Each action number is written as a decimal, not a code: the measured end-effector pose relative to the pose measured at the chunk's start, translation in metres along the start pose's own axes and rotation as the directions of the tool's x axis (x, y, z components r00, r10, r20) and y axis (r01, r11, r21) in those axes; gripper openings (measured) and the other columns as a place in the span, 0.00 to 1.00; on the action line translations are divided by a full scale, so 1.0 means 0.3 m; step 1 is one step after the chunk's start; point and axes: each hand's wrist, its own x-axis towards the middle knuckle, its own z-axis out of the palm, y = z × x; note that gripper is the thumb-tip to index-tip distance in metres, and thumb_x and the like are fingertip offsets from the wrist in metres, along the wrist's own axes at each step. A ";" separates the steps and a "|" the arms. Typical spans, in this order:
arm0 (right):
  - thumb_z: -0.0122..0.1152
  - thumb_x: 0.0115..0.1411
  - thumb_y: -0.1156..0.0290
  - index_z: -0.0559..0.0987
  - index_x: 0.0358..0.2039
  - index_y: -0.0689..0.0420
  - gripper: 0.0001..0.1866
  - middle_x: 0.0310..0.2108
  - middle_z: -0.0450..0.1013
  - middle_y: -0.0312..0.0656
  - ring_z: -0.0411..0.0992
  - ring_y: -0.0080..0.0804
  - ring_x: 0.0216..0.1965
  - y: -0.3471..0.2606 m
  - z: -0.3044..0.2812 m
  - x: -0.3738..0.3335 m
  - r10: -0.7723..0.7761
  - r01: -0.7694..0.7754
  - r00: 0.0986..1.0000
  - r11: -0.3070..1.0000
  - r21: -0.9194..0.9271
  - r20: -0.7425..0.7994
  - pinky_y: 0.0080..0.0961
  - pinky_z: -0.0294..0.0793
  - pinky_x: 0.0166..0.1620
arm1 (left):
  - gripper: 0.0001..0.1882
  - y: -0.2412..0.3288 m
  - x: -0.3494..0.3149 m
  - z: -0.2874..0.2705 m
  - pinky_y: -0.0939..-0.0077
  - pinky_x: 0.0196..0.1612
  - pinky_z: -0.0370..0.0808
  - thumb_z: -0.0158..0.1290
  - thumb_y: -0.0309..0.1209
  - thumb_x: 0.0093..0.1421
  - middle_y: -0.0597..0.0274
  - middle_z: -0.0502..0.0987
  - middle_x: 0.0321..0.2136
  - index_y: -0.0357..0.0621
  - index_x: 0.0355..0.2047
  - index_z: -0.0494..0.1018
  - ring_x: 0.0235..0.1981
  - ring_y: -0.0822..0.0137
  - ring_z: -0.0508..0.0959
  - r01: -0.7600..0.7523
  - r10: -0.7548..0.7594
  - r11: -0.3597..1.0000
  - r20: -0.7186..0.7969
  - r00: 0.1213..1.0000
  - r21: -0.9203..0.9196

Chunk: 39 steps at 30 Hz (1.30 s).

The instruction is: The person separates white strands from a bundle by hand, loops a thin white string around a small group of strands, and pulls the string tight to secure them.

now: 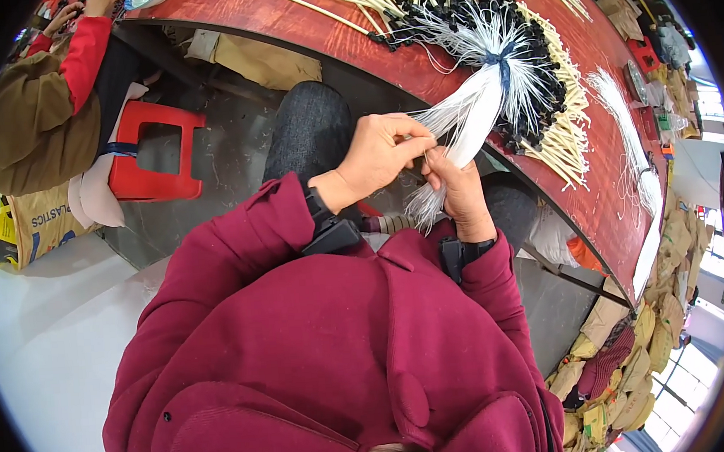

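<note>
A long bundle of thin white strands [476, 118] hangs over the table's near edge toward my lap. A dark blue tie [501, 58] binds it; past the tie the strands spread to many small black pieces [543, 103] on cream sticks [574, 134], laid out in a fan. My left hand [386, 151] is closed in a pinch at the bundle's left side, on what look like fine strands. My right hand [459, 188] is closed round the strands near their loose ends, its fingertips close to the left thumb. The exact strand between the fingertips is too fine to make out.
The red table [324, 17] curves across the front. Another white strand bundle [646, 192] lies at its right end. A red stool [154, 152] stands left, near a seated person's red sleeve [91, 60]. Brown sacks [620, 376] pile at the lower right.
</note>
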 end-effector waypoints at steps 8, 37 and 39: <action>0.56 0.56 0.73 0.74 0.24 0.60 0.06 0.21 0.71 0.36 0.60 0.17 0.18 -0.013 -0.005 0.010 0.017 -0.015 0.999 0.998 -0.055 0.028 0.14 0.59 0.24 | 0.04 -0.023 -0.025 -0.055 0.73 0.26 0.73 0.54 0.27 0.49 0.58 0.77 0.25 0.40 0.23 0.75 0.26 0.58 0.77 -0.429 0.299 0.540 0.311 0.902 0.725; 0.57 0.57 0.72 0.74 0.25 0.59 0.06 0.20 0.69 0.34 0.59 0.16 0.17 -0.006 -0.018 0.001 0.002 -0.003 1.000 0.994 -0.109 -0.010 0.14 0.57 0.23 | 0.08 0.009 -0.028 -0.058 0.84 0.26 0.76 0.57 0.30 0.56 0.62 0.77 0.25 0.39 0.30 0.72 0.27 0.72 0.79 0.431 -0.396 0.848 0.171 0.902 -0.309; 0.57 0.57 0.71 0.74 0.25 0.59 0.06 0.20 0.69 0.34 0.59 0.16 0.17 -0.012 -0.017 -0.003 0.003 -0.004 1.000 0.991 -0.132 -0.003 0.14 0.57 0.23 | 0.07 -0.002 -0.029 -0.059 0.83 0.26 0.76 0.57 0.28 0.56 0.61 0.77 0.25 0.38 0.30 0.72 0.27 0.72 0.79 0.404 -0.394 0.862 0.098 0.914 -0.307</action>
